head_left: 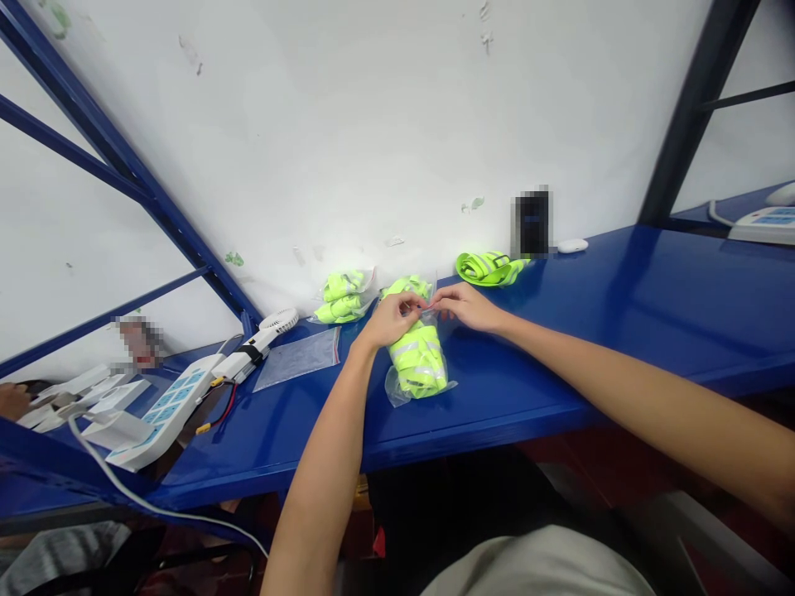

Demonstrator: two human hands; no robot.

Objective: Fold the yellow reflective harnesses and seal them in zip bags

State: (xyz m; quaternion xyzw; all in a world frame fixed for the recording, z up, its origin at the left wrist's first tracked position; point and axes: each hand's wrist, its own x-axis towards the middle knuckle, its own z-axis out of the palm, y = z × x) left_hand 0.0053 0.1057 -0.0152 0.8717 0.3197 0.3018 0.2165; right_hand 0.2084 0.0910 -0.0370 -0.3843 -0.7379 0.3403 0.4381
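A clear zip bag (397, 387) with a folded fluorescent yellow reflective vest (420, 360) inside lies on the blue table in front of me. My left hand (397, 316) pinches the bag's top edge, which has a thin red strip. From the other side my right hand (465, 306) pinches the same edge, its fingertips close to the left ones. Just behind my hands is another bagged yellow vest (408, 286), partly hidden. To its left sit more yellow bundles in clear plastic (341, 296). A rolled vest without a bag (488, 269) rests at the right by the wall.
A flat zip bag (299, 358) lies left of my hands, near a white handheld fan (277, 323) and a cable with yellow connectors (227, 410). A white power strip (167, 414) is farther left. A dark blurred object (532, 222) and a white case (572, 246) stand by the wall.
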